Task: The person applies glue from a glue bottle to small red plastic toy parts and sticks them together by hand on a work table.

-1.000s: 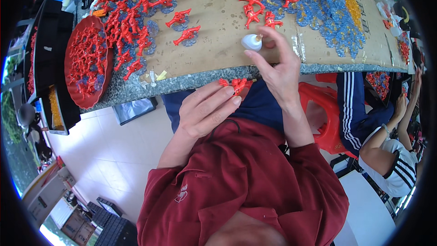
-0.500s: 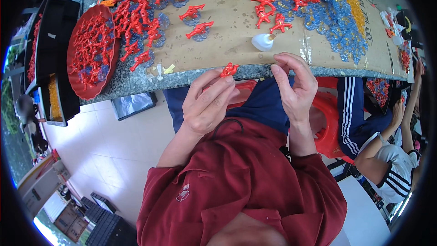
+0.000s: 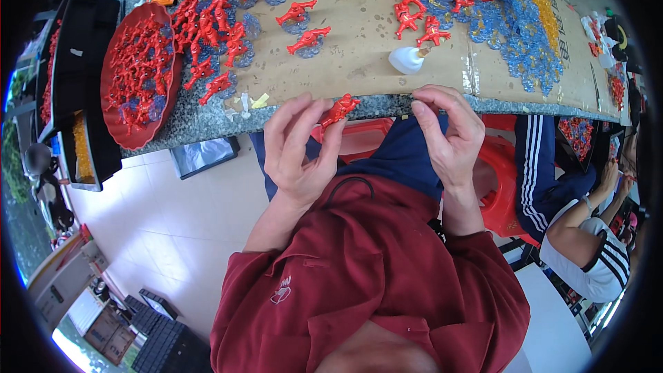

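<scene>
Just off the near table edge, my left hand [image 3: 298, 145] holds a small red plastic figure [image 3: 338, 112] between thumb and fingers. The figure is tilted, its upper end pointing right. A gap away, my right hand [image 3: 450, 135] is held up with thumb and index finger close together in a pinch; anything between them is too small to make out. On the cardboard beyond it lies a white squeeze bottle [image 3: 406, 60] with a narrow brownish tip. Two red figures [image 3: 309, 40] on clear blue discs lie beyond my left hand.
A red scalloped tray [image 3: 114, 124] of red figures stands at the left, beside black bins [image 3: 86, 62]. Heaped figures [image 3: 207, 21] cover the far left. Blue discs [image 3: 528, 59] and yellow pieces [image 3: 542, 10] spread at the right. A co-worker [image 3: 587, 249] sits to the right.
The red figure has turned in my left hand, so more of its body shows. My left fingers have spread and shifted slightly left. My right hand stays nearly in place.
</scene>
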The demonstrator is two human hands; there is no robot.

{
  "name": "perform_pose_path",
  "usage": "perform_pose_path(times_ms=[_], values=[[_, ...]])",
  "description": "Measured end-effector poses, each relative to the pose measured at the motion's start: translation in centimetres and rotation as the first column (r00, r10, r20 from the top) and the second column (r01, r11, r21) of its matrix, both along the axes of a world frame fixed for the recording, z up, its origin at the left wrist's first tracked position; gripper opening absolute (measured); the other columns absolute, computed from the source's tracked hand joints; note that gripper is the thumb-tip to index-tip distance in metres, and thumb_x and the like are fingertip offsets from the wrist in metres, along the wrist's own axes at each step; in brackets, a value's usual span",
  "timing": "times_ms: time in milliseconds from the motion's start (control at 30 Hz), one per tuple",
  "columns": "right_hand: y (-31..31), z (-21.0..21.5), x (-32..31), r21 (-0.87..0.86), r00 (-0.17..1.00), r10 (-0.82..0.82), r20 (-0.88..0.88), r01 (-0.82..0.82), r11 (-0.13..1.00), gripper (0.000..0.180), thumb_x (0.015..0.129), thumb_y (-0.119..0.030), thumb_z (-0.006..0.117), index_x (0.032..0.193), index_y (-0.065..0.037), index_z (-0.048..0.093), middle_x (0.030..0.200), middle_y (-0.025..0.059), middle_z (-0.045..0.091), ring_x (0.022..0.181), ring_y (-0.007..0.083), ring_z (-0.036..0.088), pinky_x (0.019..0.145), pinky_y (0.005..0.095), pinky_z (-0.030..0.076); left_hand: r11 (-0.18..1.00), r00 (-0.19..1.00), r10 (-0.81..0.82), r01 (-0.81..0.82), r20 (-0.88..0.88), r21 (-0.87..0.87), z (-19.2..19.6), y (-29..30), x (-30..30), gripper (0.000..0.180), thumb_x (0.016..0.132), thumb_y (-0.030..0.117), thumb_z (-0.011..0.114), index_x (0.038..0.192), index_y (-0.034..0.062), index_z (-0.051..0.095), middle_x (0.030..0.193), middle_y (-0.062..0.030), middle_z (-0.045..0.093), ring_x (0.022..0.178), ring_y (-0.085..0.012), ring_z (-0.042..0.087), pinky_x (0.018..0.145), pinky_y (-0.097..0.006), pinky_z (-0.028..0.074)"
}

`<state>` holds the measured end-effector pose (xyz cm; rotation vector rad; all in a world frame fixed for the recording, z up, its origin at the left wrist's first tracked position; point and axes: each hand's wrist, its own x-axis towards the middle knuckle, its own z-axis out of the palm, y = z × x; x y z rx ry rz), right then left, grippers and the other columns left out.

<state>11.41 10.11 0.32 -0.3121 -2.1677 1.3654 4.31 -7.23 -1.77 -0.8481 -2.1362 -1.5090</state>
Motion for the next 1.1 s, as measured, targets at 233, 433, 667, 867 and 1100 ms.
perform_pose_path(times_ms=[233,433,667,867,1100], values=[[4.6,-0.3,0.0,0.239,0.958,-0.285,-0.039,0.286,0.928,0.010,0.077,-0.002,0.063,0.087,-0.001,0.064,0.080,0.0064,0.063,0.065,0.0104,0.054,0.056,0.0214,0.041,0.997,0.997,-0.079,0.079,0.023,0.002,0.3,0.1,-0.3,0.030,0.063,-0.014,0.068,0.090,-0.0027,0.062,0.098,-0.0162,0.059,0.082,-0.0231,0.063,0.070,-0.028,0.053],[10.7,-0.6,-1.6,0.720,0.873,-0.478,-0.094,0.391,0.574,0.021,0.079,-0.012,0.062,0.098,-0.004,0.063,0.098,0.0120,0.061,0.094,0.0264,0.054,0.078,0.0336,0.043,0.990,0.984,-0.136,0.131,0.111,0.051,0.2,0.7,-0.5,0.027,0.063,-0.014,0.068,0.087,-0.0038,0.061,0.093,-0.0152,0.061,0.085,-0.0224,0.061,0.072,-0.029,0.050],[9.2,-0.8,-2.1,0.624,0.904,-0.427,0.024,0.321,0.713,0.026,0.080,-0.012,0.062,0.103,-0.003,0.060,0.104,0.0145,0.058,0.099,0.0292,0.051,0.088,0.0355,0.039,0.980,0.921,-0.142,0.080,0.361,0.181,0.8,0.7,-0.6,0.023,0.066,-0.008,0.068,0.087,-0.0003,0.063,0.088,-0.0116,0.062,0.077,-0.0157,0.061,0.069,-0.026,0.050],[6.6,1.2,-1.0,0.594,0.904,-0.424,-0.055,0.371,0.714,0.022,0.081,-0.007,0.061,0.103,-0.002,0.062,0.103,0.0141,0.060,0.098,0.0240,0.055,0.085,0.0316,0.042,0.947,0.870,-0.180,0.028,0.458,0.319,0.5,-1.2,-1.1,0.022,0.071,-0.009,0.065,0.091,-0.0012,0.062,0.092,-0.0100,0.059,0.079,-0.0142,0.061,0.069,-0.023,0.050],[-1.6,5.2,-3.5,0.399,0.985,0.017,-0.171,0.054,0.915,0.018,0.073,0.006,0.062,0.090,0.002,0.062,0.088,0.0135,0.061,0.076,0.0230,0.059,0.062,0.0284,0.046,0.905,0.783,-0.189,-0.094,0.592,0.414,0.7,-5.1,-0.5,0.020,0.077,-0.008,0.062,0.096,-0.0038,0.060,0.092,-0.0085,0.057,0.083,-0.0127,0.060,0.072,-0.022,0.050]])
